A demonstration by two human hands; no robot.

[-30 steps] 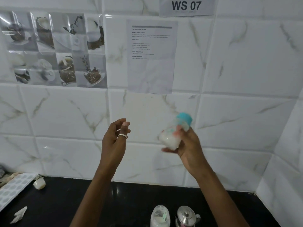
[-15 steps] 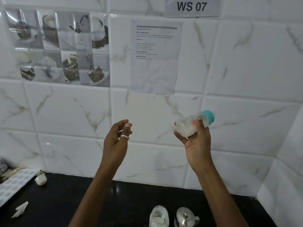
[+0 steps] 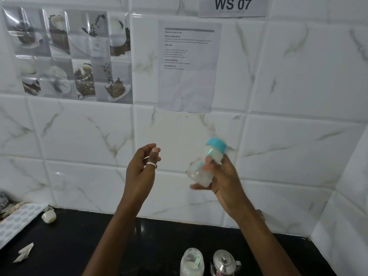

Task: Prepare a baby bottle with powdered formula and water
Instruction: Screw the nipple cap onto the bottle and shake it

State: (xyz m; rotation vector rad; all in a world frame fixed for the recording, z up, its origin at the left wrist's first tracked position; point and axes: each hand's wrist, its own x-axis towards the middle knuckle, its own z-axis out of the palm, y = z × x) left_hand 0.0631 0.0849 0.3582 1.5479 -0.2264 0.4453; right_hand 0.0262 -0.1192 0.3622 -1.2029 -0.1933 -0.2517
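1. Right hand (image 3: 223, 182) is gripping the baby bottle (image 3: 201, 174), with the fingers curling round its clear body and the thumb lying under its base.
2. Left hand (image 3: 141, 176) is hanging in the air beside it, holding nothing. Its fingers are loosely curling toward the thumb, and one of them is wearing a ring (image 3: 151, 164).
3. Both hands are hovering in front of a white marble-look tile wall (image 3: 298, 86), well above a black counter (image 3: 99, 246). The wall is turning a corner at the right.
4. The wall is carrying a printed sheet (image 3: 189, 66), a sign reading "WS 07" (image 3: 232, 5) and a glossy panel of coffee pictures (image 3: 69, 54).
5. The bottle is tilting, its teal cap (image 3: 216, 144) pointing up and to the right, above the fingers, and its base down to the left. It is showing milky white inside and is looking blurred.
6. A glass jar (image 3: 192, 261) of white powder and a steel kettle (image 3: 225, 261) are standing just beside each other at the counter's near edge, below the bottle.
7. At the counter's left a dotted board (image 3: 18, 220), a small white lump (image 3: 48, 217) and a crumpled scrap (image 3: 23, 253) are lying.
8. Counting: two hands, one bottle, one cap, one jar, one kettle, two papers on the wall.
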